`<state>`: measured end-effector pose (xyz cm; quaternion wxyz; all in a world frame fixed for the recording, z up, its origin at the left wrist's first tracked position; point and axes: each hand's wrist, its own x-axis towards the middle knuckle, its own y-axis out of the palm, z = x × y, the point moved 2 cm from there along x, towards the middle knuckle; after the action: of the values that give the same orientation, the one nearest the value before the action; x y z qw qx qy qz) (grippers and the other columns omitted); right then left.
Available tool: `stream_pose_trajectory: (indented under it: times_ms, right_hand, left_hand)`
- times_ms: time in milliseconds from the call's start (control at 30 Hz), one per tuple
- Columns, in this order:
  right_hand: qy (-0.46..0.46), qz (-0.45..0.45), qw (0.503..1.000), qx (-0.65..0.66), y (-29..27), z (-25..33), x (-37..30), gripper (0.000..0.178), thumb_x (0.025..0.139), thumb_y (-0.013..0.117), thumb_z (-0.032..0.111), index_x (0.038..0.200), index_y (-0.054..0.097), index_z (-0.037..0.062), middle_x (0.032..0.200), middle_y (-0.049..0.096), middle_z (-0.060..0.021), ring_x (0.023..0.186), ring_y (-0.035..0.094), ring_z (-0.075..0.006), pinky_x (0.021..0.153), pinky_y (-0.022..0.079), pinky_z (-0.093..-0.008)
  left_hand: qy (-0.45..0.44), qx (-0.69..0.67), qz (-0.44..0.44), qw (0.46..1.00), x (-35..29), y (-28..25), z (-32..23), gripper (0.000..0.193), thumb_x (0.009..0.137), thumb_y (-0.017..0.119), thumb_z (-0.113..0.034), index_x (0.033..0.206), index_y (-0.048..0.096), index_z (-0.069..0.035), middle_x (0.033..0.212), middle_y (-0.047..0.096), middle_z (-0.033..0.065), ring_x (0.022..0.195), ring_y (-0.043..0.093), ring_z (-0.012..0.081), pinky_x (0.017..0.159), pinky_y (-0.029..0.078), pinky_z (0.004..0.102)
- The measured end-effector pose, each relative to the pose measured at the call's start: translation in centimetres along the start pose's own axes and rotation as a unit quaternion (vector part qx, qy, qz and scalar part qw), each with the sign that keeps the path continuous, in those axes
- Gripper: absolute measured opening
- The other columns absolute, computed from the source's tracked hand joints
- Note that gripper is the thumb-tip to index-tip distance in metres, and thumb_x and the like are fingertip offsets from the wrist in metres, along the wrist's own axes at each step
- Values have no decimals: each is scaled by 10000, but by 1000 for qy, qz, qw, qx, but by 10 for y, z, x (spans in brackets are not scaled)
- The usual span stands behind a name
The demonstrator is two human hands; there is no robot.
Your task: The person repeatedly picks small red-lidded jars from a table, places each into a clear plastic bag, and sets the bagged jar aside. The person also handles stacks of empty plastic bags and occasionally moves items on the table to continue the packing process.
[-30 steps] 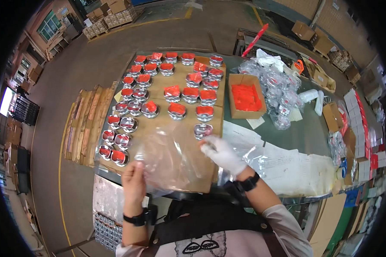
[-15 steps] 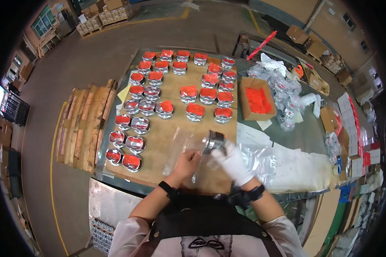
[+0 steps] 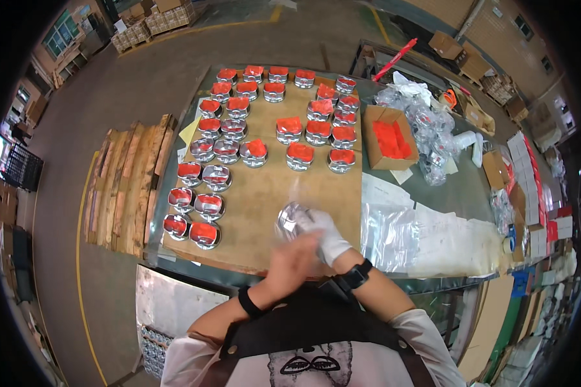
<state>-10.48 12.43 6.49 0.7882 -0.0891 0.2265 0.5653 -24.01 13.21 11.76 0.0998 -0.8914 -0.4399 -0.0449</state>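
Observation:
A shiny metal piston [image 3: 290, 218], wrapped in a clear plastic bag, stands over the brown board near its front edge. My right hand [image 3: 323, 233], in a white glove, is closed around its right side. Just below it, my bare left hand [image 3: 295, 263] lies close against the glove and the near side of the bag. Motion smears its fingers, so their grip does not show. Rows of pistons [image 3: 204, 233], many with red pieces in their hollows, stand on the cardboard-covered board [image 3: 265, 206] to the left and far side.
Right of the board sits an open cardboard box [image 3: 388, 164] of red packets. Beyond it lies a heap of bagged parts [image 3: 426, 138]. Clear bags [image 3: 387, 238] and a white sheet [image 3: 445, 251] cover the front right of the table. Wooden pallets [image 3: 126, 187] stand left of it.
The piston, held bare beside a flat clear bag before, is now inside the bag and lower left. My left hand has come down and right, across toward the gloved hand.

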Motion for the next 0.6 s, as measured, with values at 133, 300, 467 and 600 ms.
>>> stream_pose_trajectory:
  times_ms: [133,300,467,600]
  right_hand:
    - [-234,21,943,-237,3,55,-60,339,872,676,250,1104,623,9,837,648,-132,726,633,-291,673,504,-355]
    - [-94,-61,940,-321,-14,40,-28,387,859,699,205,1182,589,24,944,648,-156,837,662,-242,723,532,-347]
    - [-132,-1,991,-9,3,31,-36,217,935,556,101,1141,590,42,1100,623,-116,930,650,-222,721,532,-346]
    - [-276,52,633,-721,-1,40,-42,271,844,542,129,1102,617,101,1129,560,-89,837,605,-298,741,528,-393]
  left_hand:
    - [-212,-315,-136,915,33,-38,15,351,1028,471,-295,1068,629,16,735,558,-25,637,519,61,567,445,235]
    - [-72,52,-21,996,30,-40,12,254,958,563,-257,1020,651,-27,889,558,83,761,577,185,624,481,336]
    - [19,423,54,904,22,-29,52,185,834,648,-167,993,671,-76,919,500,169,780,563,346,657,485,431]
    - [-60,255,30,965,18,-36,49,169,826,652,-161,964,672,-66,992,548,193,846,586,362,684,496,448]
